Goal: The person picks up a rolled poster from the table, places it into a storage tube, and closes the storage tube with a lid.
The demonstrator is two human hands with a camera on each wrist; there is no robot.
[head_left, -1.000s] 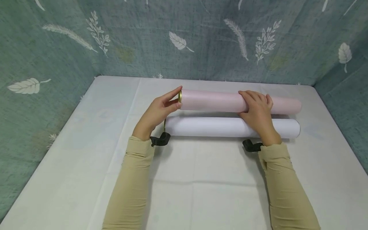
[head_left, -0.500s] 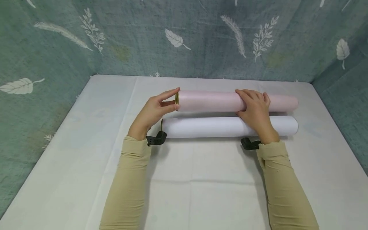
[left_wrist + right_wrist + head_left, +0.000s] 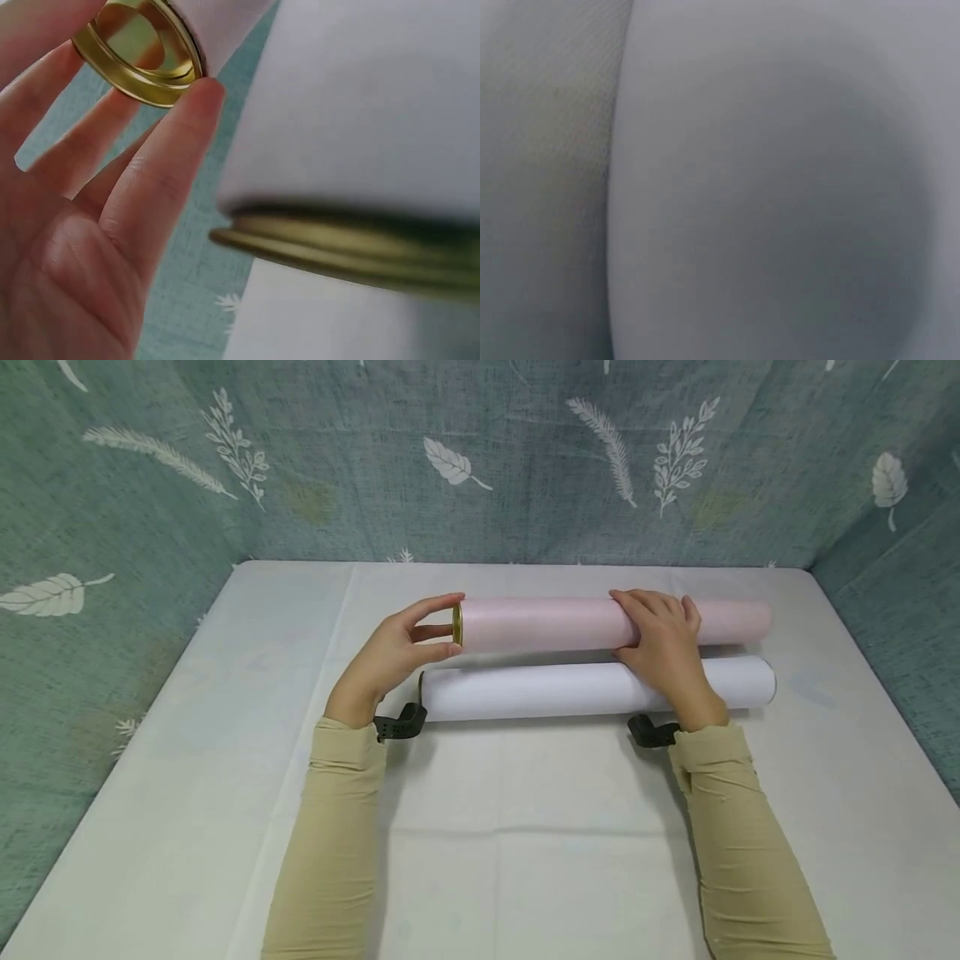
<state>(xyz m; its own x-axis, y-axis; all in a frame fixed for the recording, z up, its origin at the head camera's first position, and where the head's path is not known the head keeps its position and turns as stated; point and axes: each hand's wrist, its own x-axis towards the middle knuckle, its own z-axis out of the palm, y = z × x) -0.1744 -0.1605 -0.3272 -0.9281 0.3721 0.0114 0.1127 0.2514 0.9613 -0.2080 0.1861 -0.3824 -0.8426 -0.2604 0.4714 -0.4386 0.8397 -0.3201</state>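
A long pink tube (image 3: 547, 624) with a gold metal end lies crosswise in the head view. My left hand (image 3: 386, 656) pinches its gold rim (image 3: 142, 82) between thumb and fingertips, the palm staying apart from it. Farther right, my right hand (image 3: 663, 647) grips the same tube from above, thumb on the near side and fingers over the far side. In front of the pink tube a white tube (image 3: 525, 691) lies almost parallel, passing under my right wrist. The right wrist view is filled by a blurred pale surface; no hand shows there.
A white cloth (image 3: 450, 877) covers the table. Green leaf-patterned fabric (image 3: 525, 468) rises behind and on both sides. Black wrist cameras (image 3: 402, 722) sit close to the white tube's near side.
The pink tube has shifted slightly left relative to the white tube, both hands moving with it. More of its gold end shows between my left fingers. The head view has shifted slightly.
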